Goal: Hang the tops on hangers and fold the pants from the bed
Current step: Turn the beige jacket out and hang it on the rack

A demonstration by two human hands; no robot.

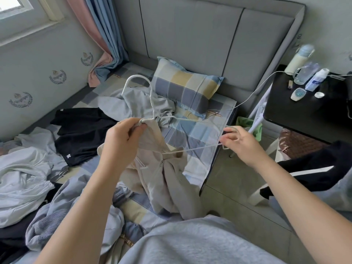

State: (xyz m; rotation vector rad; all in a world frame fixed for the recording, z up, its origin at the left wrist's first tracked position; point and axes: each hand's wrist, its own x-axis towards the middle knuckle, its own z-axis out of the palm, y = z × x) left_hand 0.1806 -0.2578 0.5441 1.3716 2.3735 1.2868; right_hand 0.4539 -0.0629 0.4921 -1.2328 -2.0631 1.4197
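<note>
One thin hanger, right hand — limp beige top, left hand

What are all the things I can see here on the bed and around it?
hanger: one, white, held over the bed between both hands
beige top: one, beige, hanging from the hanger onto the bed
black garment: one, black, flat on the bed, left
grey garment: one, light grey, crumpled before the pillow
white clothes: a heap, white, bed's far left
pillow: one, blue, yellow and grey checks, head of the bed
bedside table: one, black, right of the bed
bottles: three, white, clear, blue-labelled, on the bedside table
cable: one, white, bedside table to bed
curtain: one, pink and blue, left corner
left hand: one, grips the beige top over the hanger's end
right hand: one, pinches the hanger's other end
</note>
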